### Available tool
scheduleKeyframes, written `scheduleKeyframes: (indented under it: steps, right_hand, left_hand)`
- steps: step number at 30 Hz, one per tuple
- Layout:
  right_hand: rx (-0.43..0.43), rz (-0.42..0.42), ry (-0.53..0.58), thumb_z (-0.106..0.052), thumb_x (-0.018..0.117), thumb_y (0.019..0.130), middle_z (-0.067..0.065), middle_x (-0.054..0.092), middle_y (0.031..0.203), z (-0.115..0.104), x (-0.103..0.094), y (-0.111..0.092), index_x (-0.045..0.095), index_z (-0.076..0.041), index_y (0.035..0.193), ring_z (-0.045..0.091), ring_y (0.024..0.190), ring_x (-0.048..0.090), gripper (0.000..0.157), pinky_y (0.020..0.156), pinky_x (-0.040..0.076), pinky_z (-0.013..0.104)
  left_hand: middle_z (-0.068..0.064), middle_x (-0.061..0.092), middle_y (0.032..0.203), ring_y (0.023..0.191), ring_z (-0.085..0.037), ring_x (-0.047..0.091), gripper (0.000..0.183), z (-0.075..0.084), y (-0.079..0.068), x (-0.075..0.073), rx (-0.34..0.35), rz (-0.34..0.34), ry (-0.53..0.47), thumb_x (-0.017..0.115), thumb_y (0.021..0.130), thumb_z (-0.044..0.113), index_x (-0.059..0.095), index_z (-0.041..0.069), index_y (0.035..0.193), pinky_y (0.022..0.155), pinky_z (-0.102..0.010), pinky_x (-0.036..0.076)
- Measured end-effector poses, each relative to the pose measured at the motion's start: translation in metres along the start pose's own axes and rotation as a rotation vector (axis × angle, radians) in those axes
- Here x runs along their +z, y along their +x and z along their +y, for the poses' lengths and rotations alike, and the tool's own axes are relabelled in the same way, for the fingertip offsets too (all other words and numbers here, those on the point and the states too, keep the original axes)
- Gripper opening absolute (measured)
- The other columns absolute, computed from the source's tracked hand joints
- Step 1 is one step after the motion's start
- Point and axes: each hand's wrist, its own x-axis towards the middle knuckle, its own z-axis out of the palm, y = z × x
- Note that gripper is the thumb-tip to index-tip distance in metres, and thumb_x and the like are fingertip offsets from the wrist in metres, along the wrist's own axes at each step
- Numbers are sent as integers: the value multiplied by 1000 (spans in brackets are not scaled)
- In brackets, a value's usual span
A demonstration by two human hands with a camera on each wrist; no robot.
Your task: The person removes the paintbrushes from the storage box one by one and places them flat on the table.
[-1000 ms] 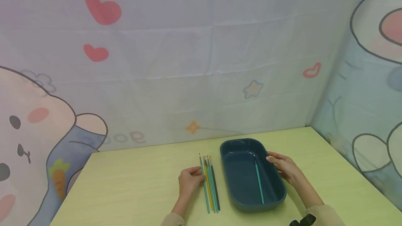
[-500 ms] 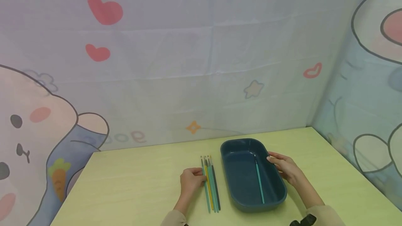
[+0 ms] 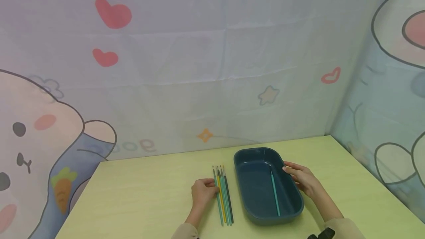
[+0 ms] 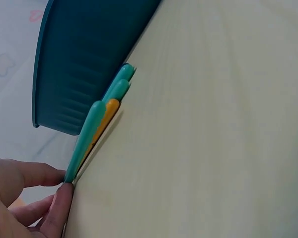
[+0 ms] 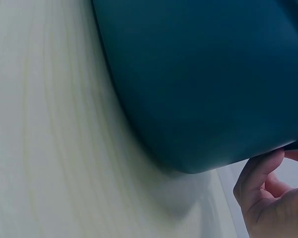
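Note:
My left hand (image 3: 202,194) pinches the leftmost teal paintbrush (image 3: 220,209) between thumb and fingers. It lies against a row of several more, among them a yellow paintbrush (image 3: 223,207) and a black paintbrush (image 3: 229,202). In the left wrist view, the rounded handle end of the pinched teal paintbrush (image 4: 87,131) points away from the fingers. To the right stands a dark blue-green plastic basin (image 3: 252,194), with one teal paintbrush (image 3: 275,194) lying inside. My right hand (image 3: 303,180) grips the basin's right rim, thumb over the edge, fingers against the outer wall.
All of this rests on a pale yellow wood-grain table (image 3: 146,191). Behind it hangs a printed cloth backdrop (image 3: 186,65), which also covers the right side. A small black object (image 3: 322,234) sits by the right sleeve.
The pinched teal paintbrush has shifted slightly right, closer to the others, along with the left hand. The head view has drifted a little; the right hand and basin stay put.

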Motion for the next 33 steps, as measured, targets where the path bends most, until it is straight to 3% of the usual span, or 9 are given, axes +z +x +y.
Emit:
scheduleKeyframes:
  steps: [18,25,33]
  right_hand:
    - [2,12,14,-36,58,85,18,47,132,1,0,1,34,-6,138,10,92,62,65,73,55,28]
    - [3,8,19,-37,59,85,20,44,135,1,0,1,34,-7,139,10,92,62,67,73,55,28]
    - [0,4,21,-36,58,86,20,44,135,0,1,0,34,-7,139,10,92,62,66,74,55,28]
  left_hand:
    - [-10,69,77,68,-12,62,27,0,-2,-1,-12,-12,13,71,65,3,69,-2,91,58,-20,53]
    - [-7,69,77,65,-10,58,27,-1,-5,-4,-12,-14,14,62,68,7,69,0,93,56,-20,49]
    - [-8,68,84,65,-9,61,29,1,-7,-8,-51,-68,-48,61,74,12,67,0,100,60,-19,52]
